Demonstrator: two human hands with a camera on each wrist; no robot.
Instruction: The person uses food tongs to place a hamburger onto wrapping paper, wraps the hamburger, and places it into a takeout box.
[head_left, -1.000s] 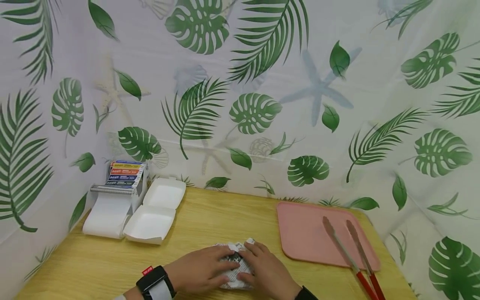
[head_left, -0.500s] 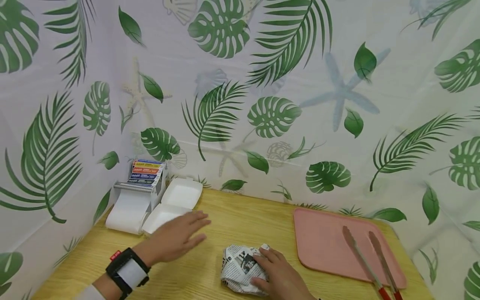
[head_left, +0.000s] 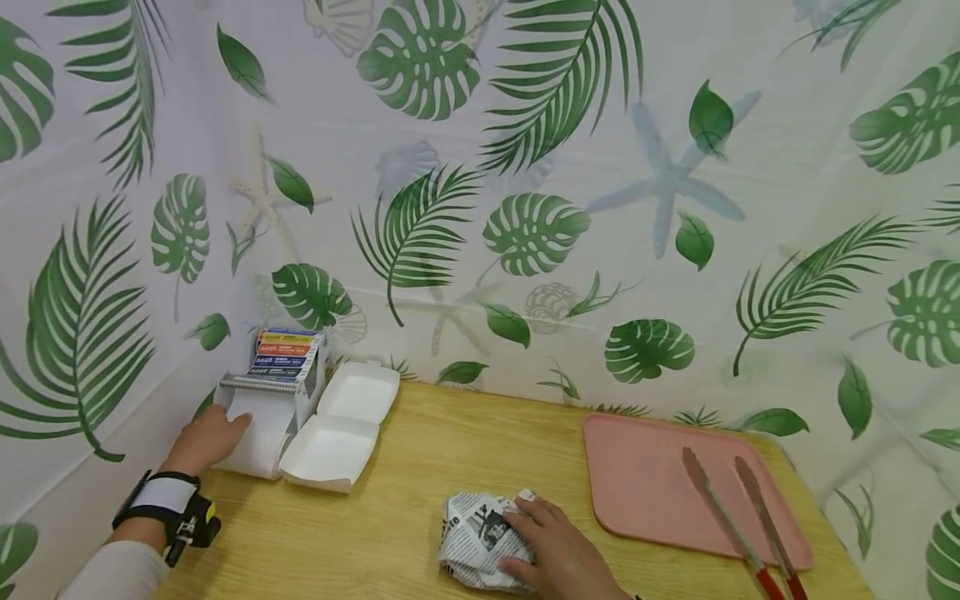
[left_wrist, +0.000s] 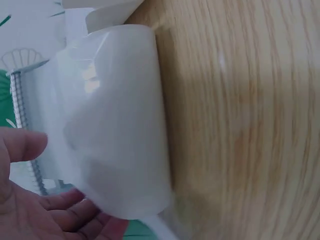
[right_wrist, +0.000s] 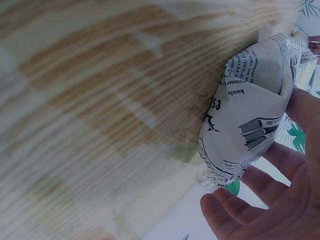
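Note:
In the head view, my left hand [head_left: 208, 437] is at the left side of a wide white roll [head_left: 262, 429], which sits in a dispenser with a ridged metal bar [head_left: 258, 383]. The left wrist view shows the thumb [left_wrist: 27, 145] over the white sheet near that bar, while the other fingers [left_wrist: 75, 217] lie by the roll's end. My right hand [head_left: 562, 550] rests on the right side of a crumpled packet wrapped in printed newspaper [head_left: 476, 533]. Its fingers are spread and fairly straight against the paper in the right wrist view; what the packet contains is hidden.
Beside the roll stands an open white clamshell box [head_left: 333, 446]. On the right lies a pink tray [head_left: 637, 492] with red-handled metal tongs [head_left: 720, 508] across it, handles past its front edge. A leaf-patterned sheet [head_left: 450, 333] hangs behind the wood-grain table [head_left: 337, 542].
My left hand has left the newspaper packet and moved far left to the white roll. The right hand has stayed on the packet. The head view has shifted slightly.

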